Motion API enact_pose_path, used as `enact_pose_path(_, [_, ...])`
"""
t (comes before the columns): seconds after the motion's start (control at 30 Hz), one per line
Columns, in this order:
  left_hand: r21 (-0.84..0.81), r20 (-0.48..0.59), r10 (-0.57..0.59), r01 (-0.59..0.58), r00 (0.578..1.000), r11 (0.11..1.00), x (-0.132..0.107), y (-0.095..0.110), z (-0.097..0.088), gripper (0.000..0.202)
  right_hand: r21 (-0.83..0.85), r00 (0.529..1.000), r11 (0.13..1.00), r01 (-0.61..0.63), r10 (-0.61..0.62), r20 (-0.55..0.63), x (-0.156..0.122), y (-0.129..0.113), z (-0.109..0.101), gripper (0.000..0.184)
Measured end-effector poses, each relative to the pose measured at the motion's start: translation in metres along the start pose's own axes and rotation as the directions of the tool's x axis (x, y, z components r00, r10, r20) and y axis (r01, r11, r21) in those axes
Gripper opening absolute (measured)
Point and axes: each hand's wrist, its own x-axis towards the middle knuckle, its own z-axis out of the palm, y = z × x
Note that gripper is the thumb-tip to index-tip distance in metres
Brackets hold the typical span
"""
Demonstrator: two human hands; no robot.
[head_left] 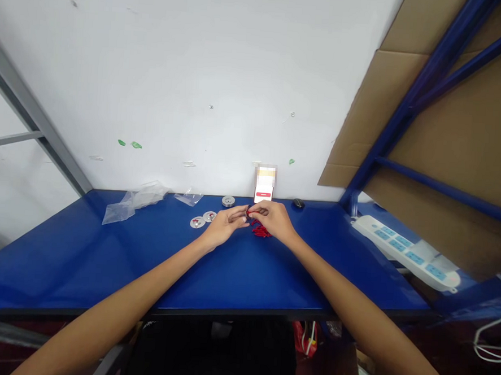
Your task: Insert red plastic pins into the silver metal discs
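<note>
**Both hands pinched a small red piece at the back of the blue table**

The left hand (227, 223) and right hand (274, 218) met fingertip to fingertip, closed on a small red plastic piece (249, 212) above the glossy blue tabletop (102, 257). A little heap of similar red pieces (261, 231) lay just under the right hand. Two round white discs (203, 219) lay left of the hands. Two clear plastic bags (135, 200) sat farther left, contents unclear.
</note>
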Motion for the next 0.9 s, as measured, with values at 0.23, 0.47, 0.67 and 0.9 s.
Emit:
enact_pose_path(0.23, [0.085,-0.034,0.040,-0.037,0.999,0.996,0.001,-0.004,-0.003,0.063,0.116,0.999,0.992,-0.043,0.047,-0.024,0.000,-0.002,0.004,0.008])
enact_pose_path(0.47, [0.211,-0.069,0.052,-0.036,0.996,0.977,0.000,0.000,-0.006,0.060,0.318,0.987,0.935,-0.157,0.139,0.079,0.002,0.003,0.007,0.015])
enact_pose_path(0.67, [0.264,-0.068,0.081,-0.060,0.994,0.963,-0.001,0.006,-0.004,0.059,0.409,0.997,0.910,-0.070,0.074,0.005,0.002,-0.003,0.006,0.027])
enact_pose_path(0.9, [0.233,-0.050,0.078,-0.064,0.996,0.970,-0.001,0.003,-0.005,0.061,0.360,0.998,0.931,-0.057,0.049,0.032,0.001,-0.006,0.004,0.027])
